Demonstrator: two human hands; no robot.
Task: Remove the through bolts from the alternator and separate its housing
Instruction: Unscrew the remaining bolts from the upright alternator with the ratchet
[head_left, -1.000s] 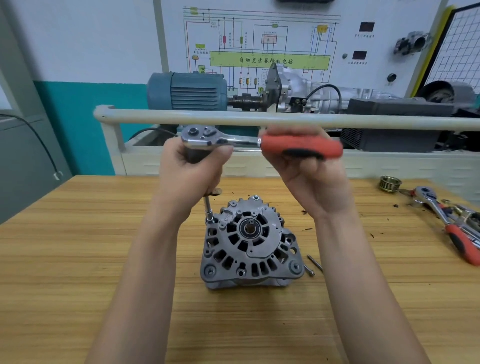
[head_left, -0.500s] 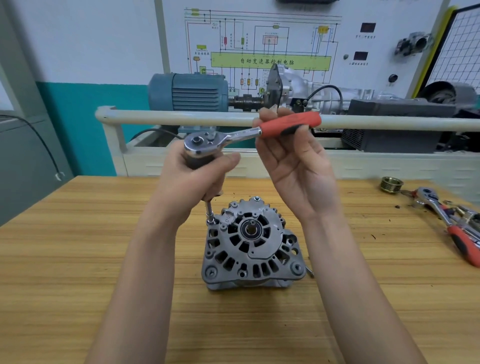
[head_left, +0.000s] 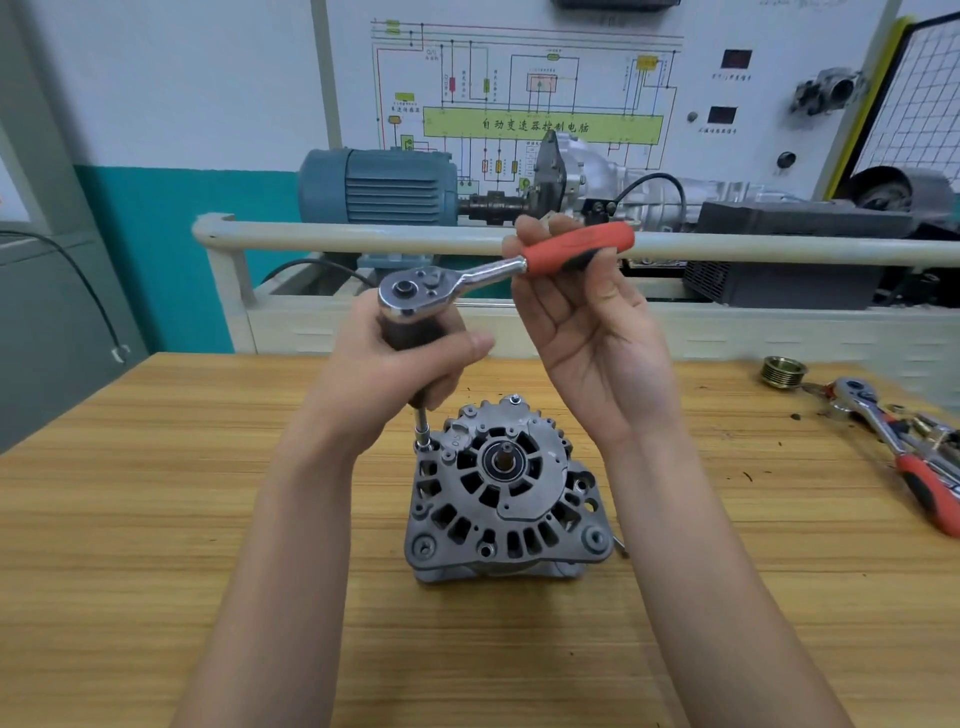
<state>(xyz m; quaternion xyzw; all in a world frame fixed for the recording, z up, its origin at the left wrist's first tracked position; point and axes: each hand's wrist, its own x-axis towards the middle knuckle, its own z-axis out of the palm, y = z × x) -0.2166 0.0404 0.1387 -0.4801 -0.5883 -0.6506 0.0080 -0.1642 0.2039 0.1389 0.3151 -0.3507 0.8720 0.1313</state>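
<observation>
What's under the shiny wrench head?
The left hand wraps a dark extension under the silver ratchet head; a thin socket meets the grey alternator. The bolt is hidden.

The left hand (head_left: 400, 364) grips the extension under the ratchet (head_left: 498, 270); the right hand (head_left: 587, 332) holds its red handle above the alternator (head_left: 506, 493) on the bench (head_left: 156, 519).

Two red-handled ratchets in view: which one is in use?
The ratchet held up over the alternator, right hand on its handle, left hand below its head. The other ratchet lies on the table's right edge.
</observation>
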